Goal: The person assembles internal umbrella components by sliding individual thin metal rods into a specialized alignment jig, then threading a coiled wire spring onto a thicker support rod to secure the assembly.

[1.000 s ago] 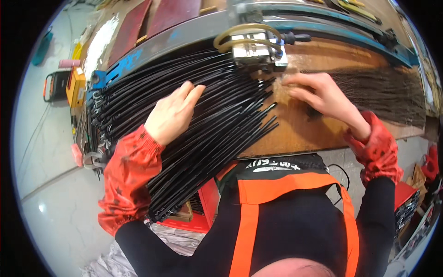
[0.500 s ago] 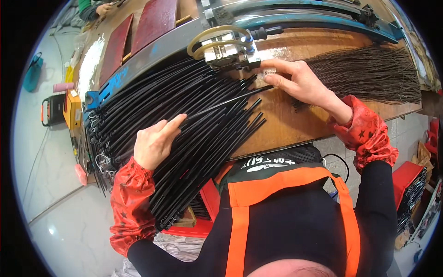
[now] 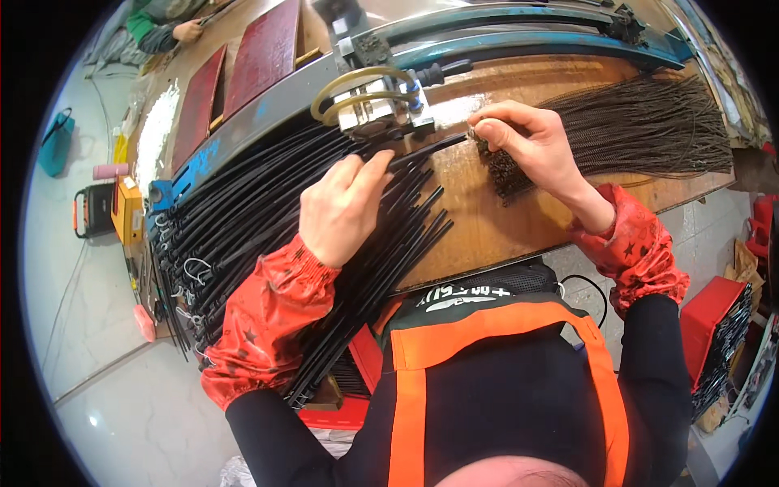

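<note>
My left hand is closed around a slim black rod, above a thick pile of similar black rods. The rod's far end points up to the right, to the fingertips of my right hand. Thumb and forefinger of that hand are pinched together at the rod's tip; whatever small piece they hold is too small to name. Just below and beside my right hand lies a bundle of thin dark brown twisted strands. Close beyond the rod sits a metal clamp head with yellowish hoses.
A blue and grey metal rail frame crosses the wooden bench. Dark red boards and white small pieces lie beyond it. Another person's hand is at upper left. A red bin stands at right.
My left hand has slid up and right along the rod, nearer to the clamp head. My right hand has stayed near the rod's end, now with thumb and forefinger closed together.
</note>
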Demonstrator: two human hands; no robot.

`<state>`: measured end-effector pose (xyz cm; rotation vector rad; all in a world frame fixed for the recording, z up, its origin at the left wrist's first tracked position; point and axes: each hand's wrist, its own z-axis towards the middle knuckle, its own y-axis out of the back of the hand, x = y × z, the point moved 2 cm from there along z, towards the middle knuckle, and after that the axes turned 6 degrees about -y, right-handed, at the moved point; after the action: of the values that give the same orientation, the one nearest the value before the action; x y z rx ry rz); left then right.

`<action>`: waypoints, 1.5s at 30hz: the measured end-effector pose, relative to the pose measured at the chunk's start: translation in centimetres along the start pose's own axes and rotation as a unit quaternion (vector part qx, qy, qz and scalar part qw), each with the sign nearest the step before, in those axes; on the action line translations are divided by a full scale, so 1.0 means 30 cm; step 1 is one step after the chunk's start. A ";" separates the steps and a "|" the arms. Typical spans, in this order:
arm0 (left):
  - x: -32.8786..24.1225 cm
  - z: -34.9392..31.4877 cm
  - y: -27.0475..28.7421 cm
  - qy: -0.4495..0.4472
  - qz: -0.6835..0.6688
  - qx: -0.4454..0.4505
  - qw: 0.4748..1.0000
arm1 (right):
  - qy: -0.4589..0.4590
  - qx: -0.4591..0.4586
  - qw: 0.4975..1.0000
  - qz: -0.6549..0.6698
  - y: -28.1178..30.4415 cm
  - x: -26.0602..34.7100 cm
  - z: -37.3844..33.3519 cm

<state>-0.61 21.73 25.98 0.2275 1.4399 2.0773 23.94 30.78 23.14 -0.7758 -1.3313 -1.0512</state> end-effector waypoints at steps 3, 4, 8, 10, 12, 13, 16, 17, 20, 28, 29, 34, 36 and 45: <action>0.001 0.018 0.031 -0.006 -0.029 0.008 1.000 | 0.046 0.024 0.998 -0.041 0.026 -0.001 -0.018; -0.003 0.023 0.038 -0.005 -0.028 0.015 0.999 | 0.063 0.044 0.995 -0.058 0.029 -0.001 -0.025; -0.026 0.041 0.044 -0.009 -0.037 0.036 0.999 | 0.127 0.009 0.985 -0.112 0.028 0.006 -0.032; -0.034 0.045 0.042 -0.009 -0.038 0.051 0.998 | 0.179 0.007 0.971 -0.157 0.028 0.004 -0.029; -0.040 0.046 0.048 -0.002 -0.038 0.072 0.997 | 0.242 -0.012 0.951 -0.193 0.045 -0.003 -0.028; -0.044 0.047 0.055 -0.008 -0.037 0.091 0.995 | 0.300 -0.014 0.920 -0.252 0.054 -0.007 -0.031; -0.063 0.057 0.081 -0.012 -0.031 0.149 0.988 | 0.396 0.009 0.844 -0.362 0.087 -0.027 -0.054; -0.068 0.068 0.087 -0.019 -0.030 0.167 0.985 | 0.414 0.029 0.825 -0.384 0.089 -0.034 -0.057; -0.079 0.116 0.079 -0.033 -0.047 0.191 0.980 | 0.415 0.052 0.800 -0.429 0.085 -0.042 -0.068; -0.091 0.279 0.130 -0.094 0.027 0.143 0.985 | 0.267 0.000 0.908 -0.323 0.223 -0.031 -0.027; -0.075 0.315 0.172 -0.100 0.013 0.091 0.991 | 0.169 -0.048 0.915 -0.364 0.289 -0.040 -0.020; -0.027 0.472 0.166 -0.137 0.067 0.108 0.982 | 0.151 -0.029 0.929 -0.336 0.394 -0.013 0.012; -0.031 0.510 0.128 -0.190 0.079 0.151 0.967 | 0.172 -0.014 0.934 -0.314 0.430 0.015 0.045; -0.002 0.550 0.061 -0.182 0.066 0.102 0.976 | 0.213 -0.171 0.877 -0.395 0.487 -0.027 0.114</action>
<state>6.27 34.40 34.21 0.7636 1.4356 1.8630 36.15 39.41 24.51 -0.1805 -1.0844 -2.0192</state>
